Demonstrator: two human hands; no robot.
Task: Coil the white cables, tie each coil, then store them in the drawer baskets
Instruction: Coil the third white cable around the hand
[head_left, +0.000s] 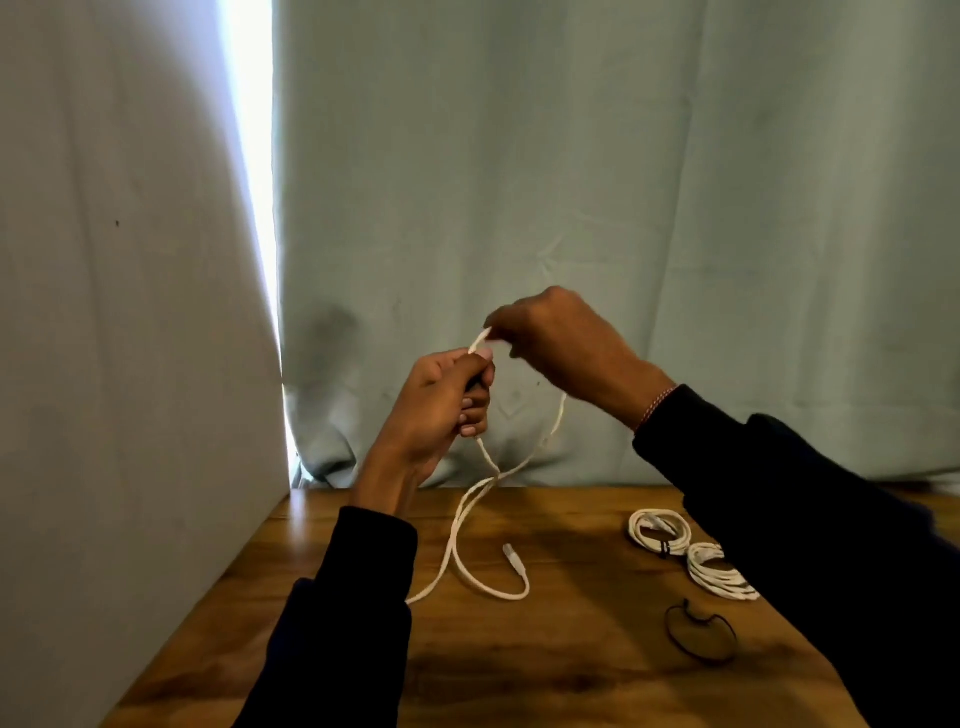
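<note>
Left hand (441, 400) grips the thin white cable (470, 519) above the wooden bench (571, 675); right hand (561, 343) pinches the loop; best keep loops even, tail dragging free

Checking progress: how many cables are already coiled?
2: one coil on the table's right, and another coil touching it, partly hidden by the right sleeve. More may be hidden.

Wooden table (545, 675); pale green curtain (623, 182) behind; bright light gap (249, 130) at left.
</note>
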